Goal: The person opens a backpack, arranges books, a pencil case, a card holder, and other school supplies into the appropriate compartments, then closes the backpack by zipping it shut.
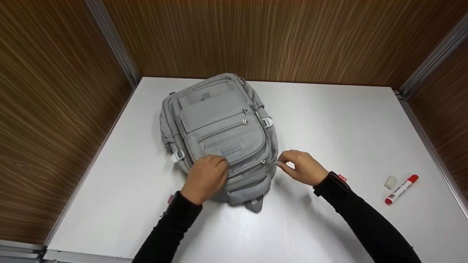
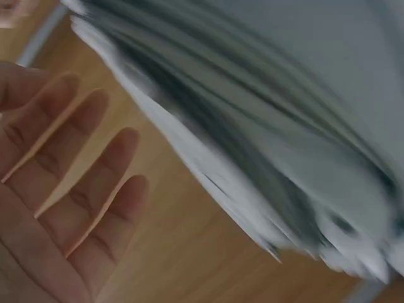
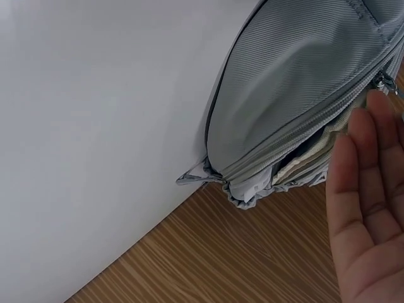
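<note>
A grey backpack (image 1: pixel 223 106) lies on a white table (image 1: pixel 329 120), its front panel facing up. My right hand (image 1: pixel 303 168) pinches a zipper pull (image 1: pixel 276 163) at the lower right of the bag. In the right wrist view, the zipper slider (image 3: pixel 382 81) sits by the fingertips, and the parted zipper shows a light lining. My left hand (image 1: pixel 206 178) is over the bag's lower left part. Its fingers (image 2: pixel 82 189) look loosely extended in the left wrist view, with a gap between them and the blurred grey fabric (image 2: pixel 271 107).
At the right of the table lie a white marker with red ends (image 1: pixel 401 189) and a small pale eraser-like block (image 1: pixel 390 182). Wood-grain panels (image 1: pixel 256 40) enclose the back and sides. A strap end (image 1: pixel 255 204) sticks out below the bag.
</note>
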Action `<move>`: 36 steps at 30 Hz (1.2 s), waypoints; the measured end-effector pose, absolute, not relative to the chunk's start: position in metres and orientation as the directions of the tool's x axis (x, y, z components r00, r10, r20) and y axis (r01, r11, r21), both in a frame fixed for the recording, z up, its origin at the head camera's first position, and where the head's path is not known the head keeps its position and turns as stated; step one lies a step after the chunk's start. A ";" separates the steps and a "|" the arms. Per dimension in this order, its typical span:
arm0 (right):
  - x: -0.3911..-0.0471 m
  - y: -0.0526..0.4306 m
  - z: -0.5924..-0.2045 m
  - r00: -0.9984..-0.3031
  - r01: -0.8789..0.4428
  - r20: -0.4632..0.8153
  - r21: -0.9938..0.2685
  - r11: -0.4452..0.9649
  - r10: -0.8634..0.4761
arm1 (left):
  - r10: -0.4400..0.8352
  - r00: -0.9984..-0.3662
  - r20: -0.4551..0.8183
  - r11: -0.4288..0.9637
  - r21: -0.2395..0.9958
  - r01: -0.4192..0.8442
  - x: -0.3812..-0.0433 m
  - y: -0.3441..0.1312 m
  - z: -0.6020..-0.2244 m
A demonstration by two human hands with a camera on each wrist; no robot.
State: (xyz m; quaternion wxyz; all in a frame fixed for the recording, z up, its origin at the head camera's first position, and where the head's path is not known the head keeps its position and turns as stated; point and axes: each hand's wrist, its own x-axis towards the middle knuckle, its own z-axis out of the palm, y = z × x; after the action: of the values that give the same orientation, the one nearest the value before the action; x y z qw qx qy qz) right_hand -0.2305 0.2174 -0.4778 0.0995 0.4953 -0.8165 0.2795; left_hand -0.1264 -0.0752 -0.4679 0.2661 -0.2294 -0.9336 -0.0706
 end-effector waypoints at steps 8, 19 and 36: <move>-0.229 0.214 -0.480 -0.448 -0.883 0.468 -0.364 0.296 -0.761 | 0.488 -0.737 0.467 0.862 -0.128 0.490 -0.152 -0.006 -0.468; -0.230 0.213 -0.479 -0.435 -0.885 0.462 -0.376 0.273 -0.773 | 0.417 -0.799 0.433 0.908 -0.220 0.356 -0.169 0.011 -0.479; -0.264 0.224 -0.476 -0.464 -0.859 0.435 -0.435 0.271 -0.771 | 0.470 -0.807 0.358 0.879 -0.105 0.465 -0.174 0.004 -0.474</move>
State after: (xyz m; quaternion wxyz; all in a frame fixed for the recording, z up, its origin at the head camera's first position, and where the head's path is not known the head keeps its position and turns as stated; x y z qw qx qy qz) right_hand -0.2639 0.2241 -0.4762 0.0687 0.5129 -0.7944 0.3182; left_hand -0.1738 0.0037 -0.4740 0.1900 -0.2459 -0.9505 0.0060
